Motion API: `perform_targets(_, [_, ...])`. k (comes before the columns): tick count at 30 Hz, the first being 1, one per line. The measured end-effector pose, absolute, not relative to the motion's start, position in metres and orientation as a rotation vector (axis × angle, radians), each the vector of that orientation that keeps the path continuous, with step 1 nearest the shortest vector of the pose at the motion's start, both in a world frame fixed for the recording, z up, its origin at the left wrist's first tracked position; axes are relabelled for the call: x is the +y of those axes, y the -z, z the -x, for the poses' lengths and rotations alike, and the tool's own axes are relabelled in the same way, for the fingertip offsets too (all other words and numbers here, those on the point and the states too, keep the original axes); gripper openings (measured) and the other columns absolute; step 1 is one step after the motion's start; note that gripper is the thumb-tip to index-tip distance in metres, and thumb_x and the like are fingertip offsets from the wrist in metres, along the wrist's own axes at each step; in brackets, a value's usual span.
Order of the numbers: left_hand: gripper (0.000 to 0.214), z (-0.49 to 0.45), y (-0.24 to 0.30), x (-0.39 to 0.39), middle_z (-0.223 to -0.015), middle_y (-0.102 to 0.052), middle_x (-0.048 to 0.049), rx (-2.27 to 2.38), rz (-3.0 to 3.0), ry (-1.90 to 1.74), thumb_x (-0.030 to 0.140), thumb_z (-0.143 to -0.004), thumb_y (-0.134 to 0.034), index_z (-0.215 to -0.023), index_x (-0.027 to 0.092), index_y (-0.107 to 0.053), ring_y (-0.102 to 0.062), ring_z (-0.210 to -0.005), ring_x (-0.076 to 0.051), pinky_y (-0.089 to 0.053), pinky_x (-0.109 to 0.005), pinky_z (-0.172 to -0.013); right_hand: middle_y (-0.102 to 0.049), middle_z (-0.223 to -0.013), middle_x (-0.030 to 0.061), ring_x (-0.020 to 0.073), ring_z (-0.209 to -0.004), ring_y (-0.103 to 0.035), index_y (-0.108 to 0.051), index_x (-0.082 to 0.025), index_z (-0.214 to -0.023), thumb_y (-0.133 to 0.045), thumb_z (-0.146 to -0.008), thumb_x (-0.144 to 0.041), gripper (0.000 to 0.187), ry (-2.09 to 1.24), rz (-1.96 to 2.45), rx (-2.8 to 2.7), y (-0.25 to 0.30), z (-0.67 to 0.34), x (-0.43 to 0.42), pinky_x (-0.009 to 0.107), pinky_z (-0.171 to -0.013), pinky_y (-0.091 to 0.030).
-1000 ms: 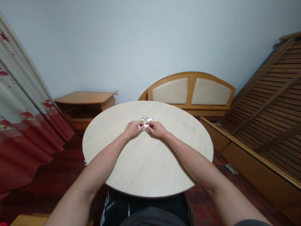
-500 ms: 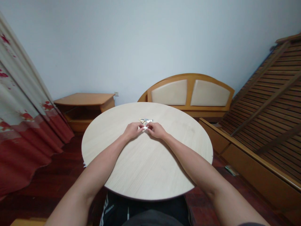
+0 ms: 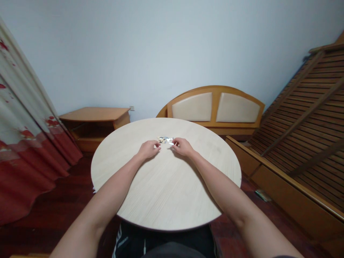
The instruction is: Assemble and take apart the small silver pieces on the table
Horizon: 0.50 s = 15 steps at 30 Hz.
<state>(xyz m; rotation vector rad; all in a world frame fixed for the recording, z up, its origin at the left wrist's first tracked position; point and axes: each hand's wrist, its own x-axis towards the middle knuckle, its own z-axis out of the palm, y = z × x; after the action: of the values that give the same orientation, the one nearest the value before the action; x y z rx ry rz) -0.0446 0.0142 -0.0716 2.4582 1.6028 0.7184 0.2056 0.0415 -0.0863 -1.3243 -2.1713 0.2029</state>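
On the round pale wooden table (image 3: pixel 166 190) lies a small pile of flat pieces (image 3: pixel 163 139), yellowish, grey and white, too small to name exactly. My left hand (image 3: pixel 150 149) is just left of the pile, its thumb and fingers apart with nothing seen between them. To the right, my right hand (image 3: pixel 183 147) pinches a small white piece (image 3: pixel 171 143) between thumb and fingertips, close beside the pile. A gap separates the two hands.
Behind the table stand a wooden cabinet (image 3: pixel 94 114) and a headboard (image 3: pixel 214 106) with cream panels. Slatted wooden boards (image 3: pixel 309 118) lean at the right above a bed frame rail (image 3: pixel 285 182). A curtain (image 3: pixel 29 143) hangs at the left.
My hands have drawn apart; they were together over a white piece. The piece is now at my right fingertips, and my left hand has let go. The pile shows more fully.
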Motion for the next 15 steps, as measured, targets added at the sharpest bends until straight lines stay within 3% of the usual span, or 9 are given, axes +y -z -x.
perform_targets(5, [0.033,0.054,0.073,0.018,-0.126,-0.078,-0.0104,1.698,-2.472,-0.57,0.03,-0.088,-0.069,-0.117,0.019,-0.081,-0.071,-0.114,-0.027,-0.055,-0.031,-0.095,-0.078,-0.114,0.0111,0.0229,-0.101,-0.069,-0.081,-0.017,-0.106,-0.073,-0.089,-0.024,0.02,-0.123,1.519,-2.182,0.091,-0.217,0.048,0.029,-0.089,-0.05])
perform_targets(15, [0.023,0.051,0.081,0.026,-0.114,-0.08,-0.0107,1.658,-2.498,-0.515,0.023,-0.092,-0.062,-0.099,0.02,-0.083,-0.072,-0.104,-0.025,-0.054,-0.029,-0.086,-0.077,-0.111,0.0103,0.0226,-0.101,-0.068,-0.084,-0.019,-0.1,-0.073,-0.09,-0.033,0.021,-0.082,1.532,-2.268,0.098,-0.218,0.055,0.03,-0.092,-0.051])
